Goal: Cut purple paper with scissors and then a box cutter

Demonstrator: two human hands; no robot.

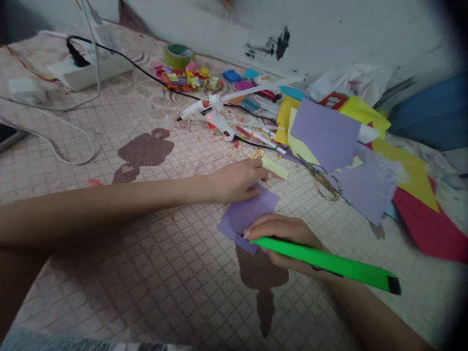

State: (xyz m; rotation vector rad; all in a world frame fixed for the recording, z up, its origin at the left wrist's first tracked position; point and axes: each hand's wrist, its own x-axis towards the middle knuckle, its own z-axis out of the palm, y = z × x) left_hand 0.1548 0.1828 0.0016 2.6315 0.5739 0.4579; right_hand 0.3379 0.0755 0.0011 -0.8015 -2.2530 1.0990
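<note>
A small purple sheet [245, 213] lies on the patterned cloth in front of me. My left hand [237, 180] bends over its far edge, thumb on the sheet, fingers curled and partly hidden. My right hand [285, 236] grips a long bright green utility knife [329, 261] with a black end cap. The knife's front end points at the sheet's near left part, where a dark line shows; the blade itself is hard to make out. A pale yellow strip [276, 168] lies just past my left fingertips.
A white hot glue gun [210, 117] with a lit red light lies beyond my left hand, its cord trailing right. Scissors [325, 183] rest beside purple, yellow and red sheets [325, 129]. Green tape [179, 56], colourful foam pieces and a power strip [86, 73] are farther back.
</note>
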